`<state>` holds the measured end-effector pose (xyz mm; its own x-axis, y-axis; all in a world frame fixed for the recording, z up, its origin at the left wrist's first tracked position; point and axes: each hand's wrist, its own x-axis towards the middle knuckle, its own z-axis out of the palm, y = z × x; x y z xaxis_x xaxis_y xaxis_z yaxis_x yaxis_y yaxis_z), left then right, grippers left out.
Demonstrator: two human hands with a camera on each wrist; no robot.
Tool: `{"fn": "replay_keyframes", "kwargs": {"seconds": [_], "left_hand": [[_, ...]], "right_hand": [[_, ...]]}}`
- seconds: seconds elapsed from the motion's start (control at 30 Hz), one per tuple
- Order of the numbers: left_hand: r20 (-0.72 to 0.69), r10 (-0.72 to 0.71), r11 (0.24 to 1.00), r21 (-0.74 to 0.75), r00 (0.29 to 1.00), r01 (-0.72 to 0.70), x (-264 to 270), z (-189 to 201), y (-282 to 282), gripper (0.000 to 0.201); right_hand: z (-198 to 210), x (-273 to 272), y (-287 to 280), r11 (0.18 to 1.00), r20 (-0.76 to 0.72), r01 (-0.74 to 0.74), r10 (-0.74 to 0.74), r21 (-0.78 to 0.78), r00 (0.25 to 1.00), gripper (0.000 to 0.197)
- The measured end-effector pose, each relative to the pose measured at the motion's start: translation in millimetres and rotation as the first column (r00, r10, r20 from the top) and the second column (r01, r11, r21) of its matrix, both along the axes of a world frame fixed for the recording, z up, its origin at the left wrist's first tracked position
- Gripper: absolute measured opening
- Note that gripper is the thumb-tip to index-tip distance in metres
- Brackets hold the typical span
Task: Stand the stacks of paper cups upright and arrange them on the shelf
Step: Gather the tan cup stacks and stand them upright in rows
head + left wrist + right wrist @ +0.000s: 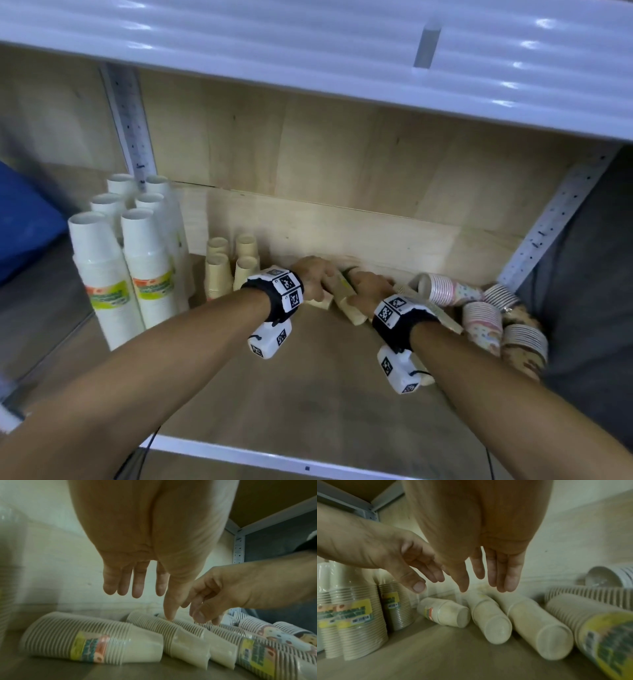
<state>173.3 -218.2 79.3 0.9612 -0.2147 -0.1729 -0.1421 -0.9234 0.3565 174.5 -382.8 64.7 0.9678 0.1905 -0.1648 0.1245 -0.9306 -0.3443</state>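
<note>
Beige stacks lying flat beneath left hand, right hand.

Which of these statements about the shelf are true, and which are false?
1. The tall white paper cup stacks at the left stand upright. True.
2. The left hand grips a stack. False: its fingers are straight above the lying beige cup stacks and hold nothing.
3. The patterned cup stacks at the right lie on their sides. True.
4. The right hand is a fist. False: its fingers are extended.
</note>
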Motion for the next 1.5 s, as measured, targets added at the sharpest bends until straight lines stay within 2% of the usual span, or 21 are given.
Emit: {"fn": "replay_keyframes", "kwargs": {"seconds": [0.1,0.17,0.2,0.23,0.27,0.3,0.37,0.43,0.5,0.67,0.93,1.13,1.3,1.5], "left_hand": [[0.020,-0.015,0.997,0.080,1.000,0.014,4,-10,1,0.044],[0.004,-0.026,0.997,0.070,1.000,0.026,12,-23,0,0.050],[-0.004,-0.035,0.998,0.054,0.999,0.035,20,-32,0,0.054],[-0.011,-0.048,0.997,0.053,0.999,0.049,29,-42,1,0.055],[-0.016,-0.075,0.996,0.044,0.997,0.076,52,-69,2,0.054],[-0.035,-0.098,0.994,0.050,0.995,0.100,67,-87,2,0.051],[-0.037,-0.099,0.991,0.091,0.994,0.102,72,-97,0,0.041],[0.015,-0.113,0.983,0.149,0.994,0.109,64,-92,0,0.028],[0.095,-0.108,0.970,0.227,0.990,0.084,51,-80,1,0.024],[0.123,-0.147,0.932,0.349,0.981,0.096,38,-69,3,0.040],[0.113,-0.154,0.933,0.343,0.982,0.107,39,-68,5,0.041],[0.143,-0.146,0.951,0.294,0.979,0.099,38,-68,7,0.038],[0.153,-0.125,0.962,0.260,0.980,0.082,36,-62,6,0.034],[0.190,-0.107,0.971,0.232,0.976,0.061,30,-49,-1,0.049]], "right_hand": [[-13,-2,2,0.996,-0.032,0.041,-0.039,0.079,0.999,0.044],[-17,-6,3,0.987,0.000,0.084,-0.085,0.138,0.996,0.046],[-18,-10,3,0.985,0.026,0.083,-0.088,0.152,0.996,0.044],[-18,-15,4,0.986,0.041,0.072,-0.079,0.151,0.996,0.034],[-15,-22,6,0.988,0.053,0.049,-0.058,0.143,0.997,0.018],[-13,-26,8,0.988,0.049,0.042,-0.050,0.147,0.998,0.012],[-12,-27,10,0.988,0.048,0.035,-0.043,0.151,0.998,0.018],[-14,-24,11,0.992,0.054,0.032,-0.038,0.123,0.998,0.032],[-21,-19,12,0.993,0.067,0.070,-0.077,0.099,0.995,0.048],[-33,-7,13,0.985,0.055,0.136,-0.142,0.106,0.988,0.046],[-33,-3,17,0.991,0.085,0.130,-0.130,0.002,0.988,0.038],[-47,5,20,0.990,0.113,0.137,-0.141,0.045,0.984,0.030],[-43,6,12,0.988,0.116,0.135,-0.143,0.072,0.983,0.013],[-31,5,4,0.973,0.124,0.185,-0.202,0.142,0.971,0.031]]}}
